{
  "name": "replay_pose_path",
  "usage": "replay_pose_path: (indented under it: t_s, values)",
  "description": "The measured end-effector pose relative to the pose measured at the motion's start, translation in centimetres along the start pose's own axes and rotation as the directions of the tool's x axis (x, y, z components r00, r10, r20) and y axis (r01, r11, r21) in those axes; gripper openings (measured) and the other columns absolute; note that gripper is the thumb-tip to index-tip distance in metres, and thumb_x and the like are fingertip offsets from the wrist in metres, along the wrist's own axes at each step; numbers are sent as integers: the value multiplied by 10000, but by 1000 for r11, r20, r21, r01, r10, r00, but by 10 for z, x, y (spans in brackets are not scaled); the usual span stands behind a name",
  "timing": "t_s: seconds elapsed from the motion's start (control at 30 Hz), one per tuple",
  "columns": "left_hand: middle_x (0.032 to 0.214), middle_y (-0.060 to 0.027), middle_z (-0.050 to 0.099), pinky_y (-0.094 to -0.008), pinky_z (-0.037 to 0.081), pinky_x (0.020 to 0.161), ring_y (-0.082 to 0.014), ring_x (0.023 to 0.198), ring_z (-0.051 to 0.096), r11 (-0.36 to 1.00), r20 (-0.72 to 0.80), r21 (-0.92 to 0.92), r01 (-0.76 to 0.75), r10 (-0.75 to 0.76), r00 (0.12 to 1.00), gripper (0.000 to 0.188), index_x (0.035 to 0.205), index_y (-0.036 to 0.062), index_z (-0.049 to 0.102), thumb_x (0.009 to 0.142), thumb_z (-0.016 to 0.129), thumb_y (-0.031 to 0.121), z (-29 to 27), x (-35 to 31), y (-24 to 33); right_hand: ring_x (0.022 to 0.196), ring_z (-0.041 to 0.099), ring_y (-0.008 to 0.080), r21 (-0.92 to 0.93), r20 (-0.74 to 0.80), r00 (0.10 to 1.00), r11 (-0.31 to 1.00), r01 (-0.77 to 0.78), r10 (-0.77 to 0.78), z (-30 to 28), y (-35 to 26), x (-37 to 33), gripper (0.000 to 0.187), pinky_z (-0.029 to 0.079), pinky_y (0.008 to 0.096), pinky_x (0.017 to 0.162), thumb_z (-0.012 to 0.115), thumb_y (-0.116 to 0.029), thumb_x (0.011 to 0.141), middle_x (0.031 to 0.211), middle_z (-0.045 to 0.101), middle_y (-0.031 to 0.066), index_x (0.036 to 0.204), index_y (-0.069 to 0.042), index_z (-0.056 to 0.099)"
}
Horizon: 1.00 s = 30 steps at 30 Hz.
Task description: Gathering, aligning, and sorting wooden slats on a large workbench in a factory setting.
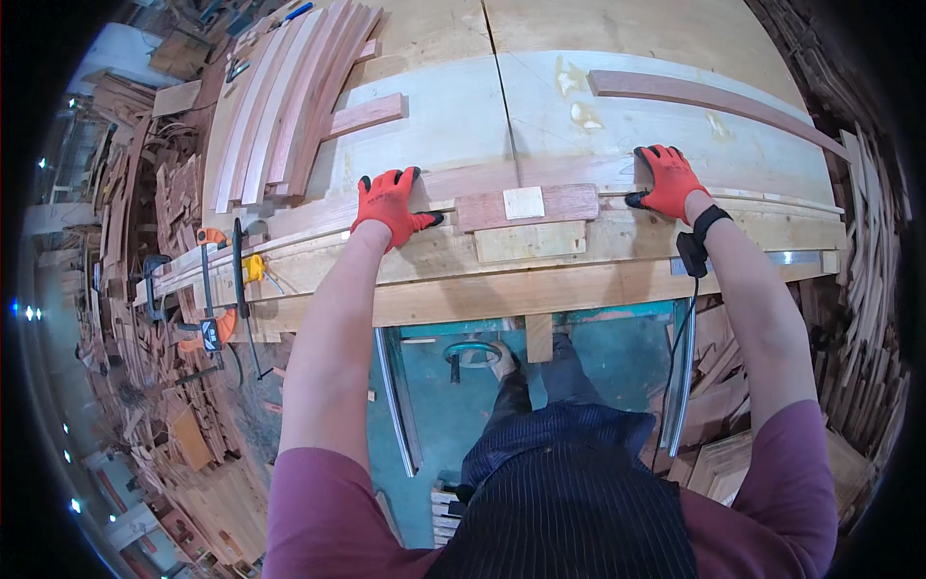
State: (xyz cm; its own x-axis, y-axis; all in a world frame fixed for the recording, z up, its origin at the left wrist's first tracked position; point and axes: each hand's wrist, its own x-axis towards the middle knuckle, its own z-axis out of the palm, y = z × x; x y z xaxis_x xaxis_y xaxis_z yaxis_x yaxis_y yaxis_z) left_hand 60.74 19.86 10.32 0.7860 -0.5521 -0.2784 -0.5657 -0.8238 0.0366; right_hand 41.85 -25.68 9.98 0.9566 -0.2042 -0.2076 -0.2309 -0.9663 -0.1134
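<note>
Carefully, watching from afar through the head view, I have two red-gloved hands on the near side of the worktop (pixel 675 135). My left hand (pixel 388 205) has its grip spread, fingers reaching forward over a long pinkish strip (pixel 569 174), thumb pointing inward. My right hand (pixel 669 183) is spread likewise, closed round nothing that I can see. How hard either one presses, I cannot tell. The strip lies crosswise on the worktop, running under both hands; between them sits a short reddish block (pixel 482 208) bearing a pale square patch (pixel 524 203), with a pale wood piece (pixel 531 242) showing below it.

Were I to push harder on one side, I judge the strip could swing askew, since spread fingers would hold it mostly by friction. A thumb drifting inward might knock the block out of line. The cable (pixel 690 311) hanging from the black wrist device (pixel 692 254) could snag on the front edge if that arm swung. Orange clamps (pixel 228 325) at the left might catch a careless forearm.
</note>
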Motion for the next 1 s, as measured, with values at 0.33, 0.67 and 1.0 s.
replay_pose_path:
  t_s: [0.33, 0.67, 1.0]
  values:
    - [1553, -191, 468, -628, 188, 1251, -351, 1478, 412, 1000, 10, -1, 6, -6, 1000, 1096, 1595, 133, 395, 742, 794, 695, 16, 12, -9, 1371, 472, 381, 22, -78, 996, 999, 43, -41, 14, 4, 5, 1009, 318, 483, 1233, 880, -572, 680, 1396, 553, 204, 1450, -28, 520]
    - [1460, -209, 538, -466, 396, 1157, -372, 1383, 497, 995, 332, -65, 76, -51, 942, 870, 1499, 124, 529, 844, 710, 667, -35, 33, -54, 1373, 439, 401, 105, -15, 1000, 994, -2, 4, 16, 0, 18, 1024, 270, 505, 1257, 931, -534, 609, 1378, 536, 198, 1389, -9, 527]
    - [1418, -205, 573, -469, 454, 1096, -362, 1329, 551, 997, 407, -47, 54, -31, 913, 659, 1354, 100, 612, 849, 788, 486, -71, 43, -91, 1389, 415, 417, 100, 56, 998, 994, -34, 28, 17, 5, 41, 1069, 254, 531, 1265, 947, -564, 567, 1401, 516, 204, 1384, -15, 530]
